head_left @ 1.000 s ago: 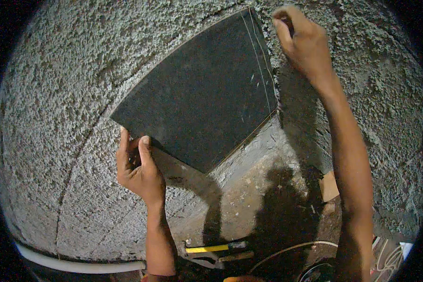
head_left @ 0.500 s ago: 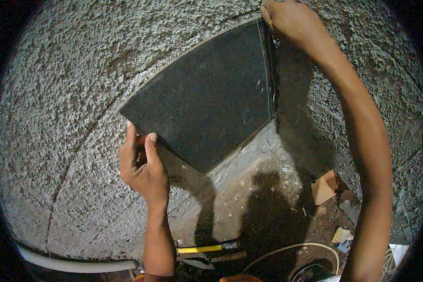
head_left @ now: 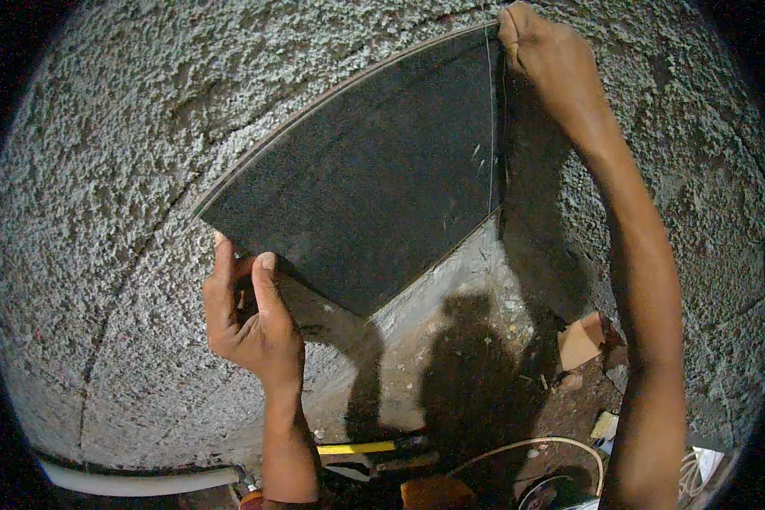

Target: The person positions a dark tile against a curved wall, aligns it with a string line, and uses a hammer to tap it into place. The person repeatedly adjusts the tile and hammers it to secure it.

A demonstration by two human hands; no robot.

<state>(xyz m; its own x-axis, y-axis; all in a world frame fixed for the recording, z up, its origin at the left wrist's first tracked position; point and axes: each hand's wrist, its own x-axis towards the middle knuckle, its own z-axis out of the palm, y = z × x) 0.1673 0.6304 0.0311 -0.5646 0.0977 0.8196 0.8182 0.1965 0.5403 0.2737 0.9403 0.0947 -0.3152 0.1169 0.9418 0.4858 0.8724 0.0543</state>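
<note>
R hand (head_left: pixel 548 64) hides its own contact w/ the top-right corner of the dark panel (head_left: pixel 365 170); can't tell if it is clamped. L hand (head_left: pixel 255 327) is clamped on the lower-left edge, some fingertips hidden. At bottom, white pipe (head_left: pixel 144 482) & yellow strip (head_left: pixel 357 448) lie partly in shadow. Panel, flat & matte, is in front of rough, grainy wall (head_left: pixel 93 212).

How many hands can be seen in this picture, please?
2: the left hand at the lower left edge of the dark panel, and the right hand at its upper right corner.
</note>
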